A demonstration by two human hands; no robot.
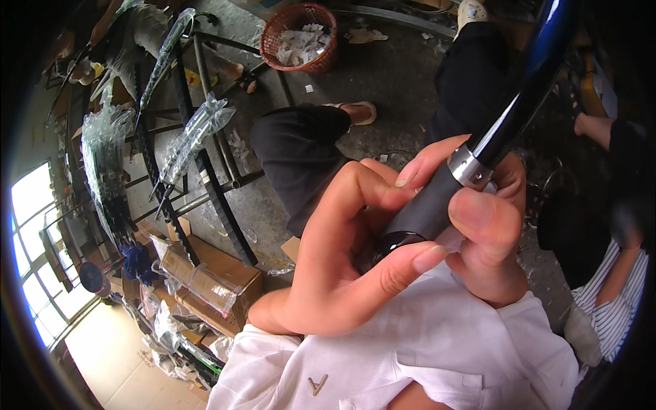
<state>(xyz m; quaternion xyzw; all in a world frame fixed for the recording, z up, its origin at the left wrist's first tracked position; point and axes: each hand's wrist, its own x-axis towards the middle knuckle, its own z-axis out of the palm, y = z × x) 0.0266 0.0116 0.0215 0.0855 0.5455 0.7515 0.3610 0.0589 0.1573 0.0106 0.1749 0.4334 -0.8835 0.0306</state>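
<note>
A glossy dark rod, glinting blue near its top, is held aslant in front of the chest, its lower end pointed down and to the left. Its lower part is sheathed in a matte dark-grey grip, above which a silver collar is fitted (a small dark hole can be seen in the metal). At the bottom a glossy black end piece is partly covered by fingers.

The lower end of the grip is clasped by the left hand, its thumb laid along the near side and its index finger bent over from the left. The grip is also clasped, just below the collar, by the right hand, whose thumb is pressed close to the grey surface. How firmly it is squeezed by either hand cannot be told.

Below the hands a white shirt is seen. Beyond them, on the dark floor, a red basket is filled with pale scraps. To the left, plastic-wrapped bundles are leaned on a metal rack, and cardboard boxes are stacked near its foot. At the far right, a striped garment is worn by another person.
</note>
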